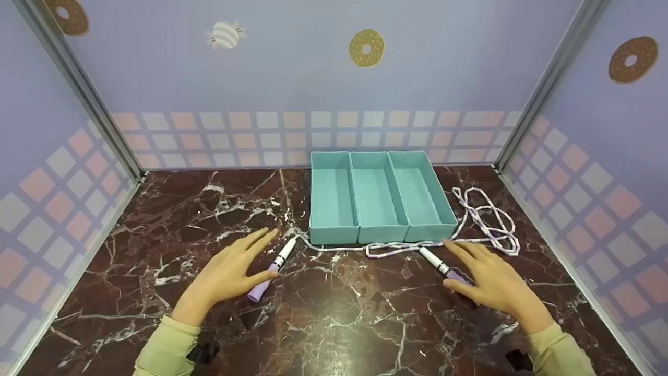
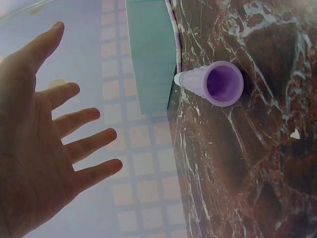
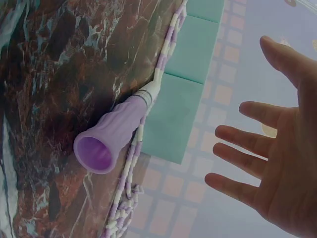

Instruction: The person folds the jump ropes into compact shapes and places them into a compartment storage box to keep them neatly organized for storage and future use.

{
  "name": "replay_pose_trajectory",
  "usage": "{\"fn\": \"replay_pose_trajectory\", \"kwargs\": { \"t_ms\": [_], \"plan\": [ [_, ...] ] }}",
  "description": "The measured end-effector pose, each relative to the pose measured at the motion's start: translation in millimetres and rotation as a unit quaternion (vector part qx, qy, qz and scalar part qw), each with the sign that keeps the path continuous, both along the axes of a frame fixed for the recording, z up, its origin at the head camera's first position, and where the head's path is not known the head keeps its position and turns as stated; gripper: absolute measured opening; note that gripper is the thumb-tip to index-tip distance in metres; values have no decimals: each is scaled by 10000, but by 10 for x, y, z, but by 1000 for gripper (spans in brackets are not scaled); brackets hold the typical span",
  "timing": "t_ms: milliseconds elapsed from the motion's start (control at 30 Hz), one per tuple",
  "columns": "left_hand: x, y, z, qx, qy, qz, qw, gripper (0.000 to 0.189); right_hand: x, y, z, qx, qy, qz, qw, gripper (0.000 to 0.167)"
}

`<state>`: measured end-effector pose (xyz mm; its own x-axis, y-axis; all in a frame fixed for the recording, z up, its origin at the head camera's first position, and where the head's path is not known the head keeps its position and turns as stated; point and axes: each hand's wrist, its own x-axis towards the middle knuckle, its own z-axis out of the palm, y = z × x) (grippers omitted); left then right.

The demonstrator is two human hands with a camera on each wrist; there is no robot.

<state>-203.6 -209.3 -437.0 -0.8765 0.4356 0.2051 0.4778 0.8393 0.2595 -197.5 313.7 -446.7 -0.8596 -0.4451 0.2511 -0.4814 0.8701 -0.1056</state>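
Note:
A beaded jump rope [image 1: 386, 254] in white and purple lies along the front of a teal box with three compartments [image 1: 334, 236]. One purple-and-white handle [image 1: 263, 283] rests on the tabletop beside my left hand [image 1: 229, 269], which hovers with fingers spread. The other handle [image 1: 443, 267] lies under and beside my right hand [image 1: 488, 277], its fingers also extended. In the left wrist view the palm is bare and the handle's hollow purple end [image 2: 224, 84] faces the camera. In the right wrist view the second handle [image 3: 116, 126] lies apart from the straight fingers.
Loops of the rope [image 1: 488, 222] pile up to the right of the box. Dark red marble [image 1: 334, 324] forms the tabletop. Walls with tile and donut prints [image 1: 250, 78] enclose the back and both sides, with metal strips at the corners.

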Motion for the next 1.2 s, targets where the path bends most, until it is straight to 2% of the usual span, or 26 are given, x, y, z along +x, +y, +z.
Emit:
{"fn": "replay_pose_trajectory", "kwargs": {
  "t_ms": [400, 667, 1200],
  "plan": [
    [-78, -20, -168, 307, -301, 406, 9982, 79, -100, 10, -129, -82, 265, 20, 9996, 75],
    [-98, -49, -282, 423, -621, 609, 9953, 80, -138, 15, -210, -88, 130, -52, 9999, 72],
    [-105, 32, -417, 634, -1287, 849, 9860, 81, -165, 42, -318, -101, -8, -165, 9998, 70]
  ]
}}
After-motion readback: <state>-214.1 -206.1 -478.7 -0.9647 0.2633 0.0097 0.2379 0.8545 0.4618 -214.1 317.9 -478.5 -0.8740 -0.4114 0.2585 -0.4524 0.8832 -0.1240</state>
